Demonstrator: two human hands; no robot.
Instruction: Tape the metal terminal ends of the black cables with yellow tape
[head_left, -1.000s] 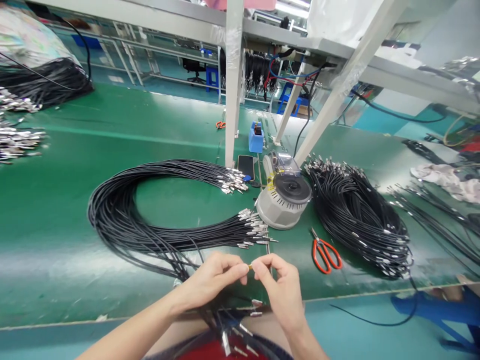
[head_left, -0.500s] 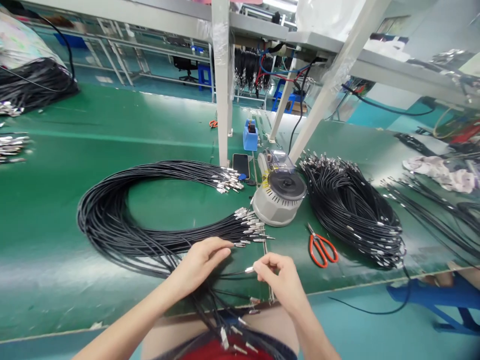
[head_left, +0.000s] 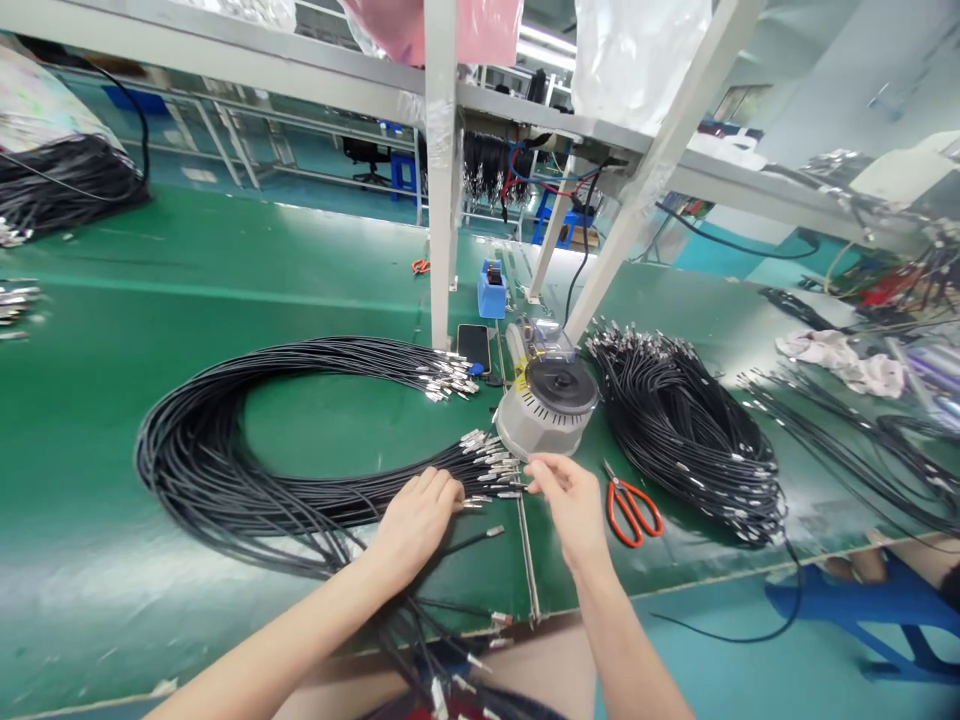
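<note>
A thick bundle of black cables (head_left: 315, 350) lies curved in a U on the green table, its metal connectors grouped at both ends. My left hand (head_left: 420, 520) rests over the near side of this bundle, fingers curled on the cables just behind their tips. At the near connector ends (head_left: 495, 462), my right hand (head_left: 568, 500) pinches at a cable tip, which its fingers partly cover. One loose cable end (head_left: 493, 532) lies on the table below. More cable ends (head_left: 465, 685) hang over the table edge onto my lap.
A grey round machine (head_left: 551, 410) stands behind my right hand. Red-handled pliers (head_left: 632, 510) and a second cable coil (head_left: 690, 450) lie to the right. Further back are a phone (head_left: 474, 349), a blue tape dispenser (head_left: 492, 292) and white shelf posts (head_left: 441, 200).
My right hand has left the loose cable end and moved up to the bundle's near tips. My left hand's fingers have curled down onto the bundle. The view has shifted slightly.
</note>
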